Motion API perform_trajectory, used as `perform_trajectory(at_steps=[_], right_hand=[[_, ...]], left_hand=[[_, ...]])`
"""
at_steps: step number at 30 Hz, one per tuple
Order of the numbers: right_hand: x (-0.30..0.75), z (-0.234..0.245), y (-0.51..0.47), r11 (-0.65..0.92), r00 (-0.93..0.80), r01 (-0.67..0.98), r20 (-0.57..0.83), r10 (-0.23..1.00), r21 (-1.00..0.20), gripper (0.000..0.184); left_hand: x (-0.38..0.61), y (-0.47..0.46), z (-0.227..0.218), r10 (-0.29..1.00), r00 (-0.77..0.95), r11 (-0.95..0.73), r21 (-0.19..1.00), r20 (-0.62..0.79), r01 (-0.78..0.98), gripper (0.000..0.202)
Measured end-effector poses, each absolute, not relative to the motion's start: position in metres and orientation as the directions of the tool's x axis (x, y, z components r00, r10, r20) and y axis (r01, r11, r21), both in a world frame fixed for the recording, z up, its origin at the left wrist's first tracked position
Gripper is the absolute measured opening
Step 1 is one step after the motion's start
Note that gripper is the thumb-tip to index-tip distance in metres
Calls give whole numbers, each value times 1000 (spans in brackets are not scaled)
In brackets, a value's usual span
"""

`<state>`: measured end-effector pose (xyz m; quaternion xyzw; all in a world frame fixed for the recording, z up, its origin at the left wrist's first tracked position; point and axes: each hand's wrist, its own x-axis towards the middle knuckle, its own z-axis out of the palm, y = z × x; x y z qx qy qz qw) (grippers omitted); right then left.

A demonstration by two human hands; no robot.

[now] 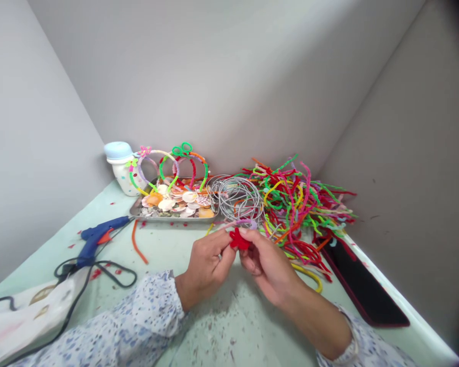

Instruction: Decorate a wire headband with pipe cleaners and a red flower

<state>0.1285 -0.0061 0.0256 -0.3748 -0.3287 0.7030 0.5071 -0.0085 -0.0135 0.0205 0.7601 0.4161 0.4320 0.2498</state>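
A small red pipe-cleaner shape [239, 239], bent like a little flower, is pinched between both hands above the pale green table [229, 326]. My left hand [206, 265] grips it from the left with fingers closed. My right hand [265, 262] holds its right side with thumb and fingertips pressed together. Just beyond the hands lies a bundle of bare grey wire headbands [237, 199], and a big heap of coloured pipe cleaners [298, 204] spreads to the right of it.
A metal tray [137, 211] holds seashells, with decorated headbands [176, 165] arching over it and a white jar [120, 171] behind. A blue glue gun [97, 237] with black cord lies left. A dark phone [363, 288] rests right; a white bag [23, 316] sits bottom left.
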Motion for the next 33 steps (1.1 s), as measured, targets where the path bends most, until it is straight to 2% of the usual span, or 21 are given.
perform_trajectory(at_steps=[9,13,18,26,33], right_hand=[[127,23,-5,-185,-165,-446,-123,979,-876,30],[128,22,-1,-193,-172,-519,-119,978,-833,34],[130,21,3,-192,-108,-576,-158,981,-795,37],[131,28,3,-242,-123,-625,-213,969,-742,27],[130,31,-1,-284,-150,-646,-246,957,-709,21]], left_hand=[[-2,-13,20,910,210,-406,872,358,273,24],[-1,-11,14,948,54,-318,925,314,208,15],[1,-10,9,940,16,-341,933,341,115,14],[0,-14,13,931,32,-364,923,363,124,14],[-1,-13,15,932,-31,-350,919,361,180,13]])
